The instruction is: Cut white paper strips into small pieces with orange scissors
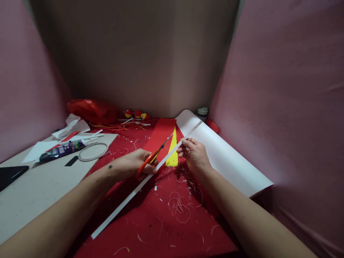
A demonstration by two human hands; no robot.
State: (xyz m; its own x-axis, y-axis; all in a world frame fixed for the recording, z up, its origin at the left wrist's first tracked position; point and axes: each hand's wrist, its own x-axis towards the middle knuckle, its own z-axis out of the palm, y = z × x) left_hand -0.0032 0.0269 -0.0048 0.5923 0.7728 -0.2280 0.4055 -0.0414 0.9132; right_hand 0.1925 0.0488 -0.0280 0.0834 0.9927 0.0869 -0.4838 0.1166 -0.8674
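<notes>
My left hand (139, 163) is closed round the orange handles of a pair of scissors (150, 161), whose blades point up and away to the right. A long, narrow white paper strip (120, 206) runs diagonally from the lower left to the upper right, passing by the left fingers. My right hand (194, 152) pinches this strip near its upper part. Beyond and below the hands lie a red sheet (162, 132) and a yellow pleated piece (172, 154).
A large white sheet (228, 157) curves along the right. On the left, a pale board (53, 190) carries a glue tube (61, 149), a grey ring (93, 152) and a black object (12, 175). A red bag (91, 110) and small red-yellow balls (137, 114) sit at the back. Thread scraps litter the red cloth (156, 229).
</notes>
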